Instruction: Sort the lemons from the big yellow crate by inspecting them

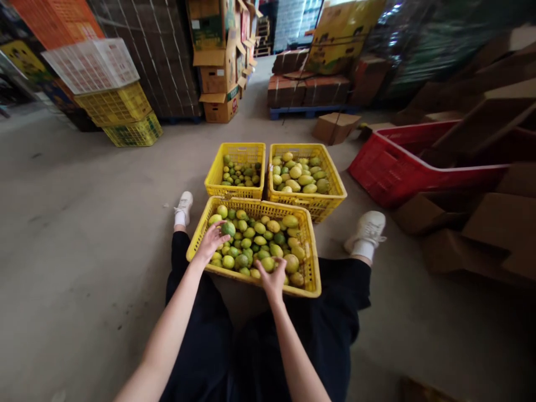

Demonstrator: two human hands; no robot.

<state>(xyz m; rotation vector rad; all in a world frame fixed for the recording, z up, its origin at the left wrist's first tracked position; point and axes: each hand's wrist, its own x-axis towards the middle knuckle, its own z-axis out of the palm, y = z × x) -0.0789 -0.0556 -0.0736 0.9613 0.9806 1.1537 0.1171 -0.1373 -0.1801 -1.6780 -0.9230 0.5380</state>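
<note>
A yellow plastic crate (313, 273) full of green and yellow lemons stands between my legs. My left hand (211, 242) is over its left side, with thumb and fingers curled around a green lemon (228, 229). Near the front edge, my right hand (274, 279) has its thumb and fingers around a yellow-green lemon (267, 263) among the others. Just beyond are two more yellow crates. The left one (213, 187) contains small, mostly green lemons; the right one (335, 187) has larger, yellower lemons.
A red bin (385, 167) with cardboard stands at the right, beside loose cardboard boxes (464, 251). Stacked plastic crates (113, 103) rise at the left. Cardboard cartons (218, 81) and a loaded blue pallet (310, 111) are farther back. My shoes flank the crates.
</note>
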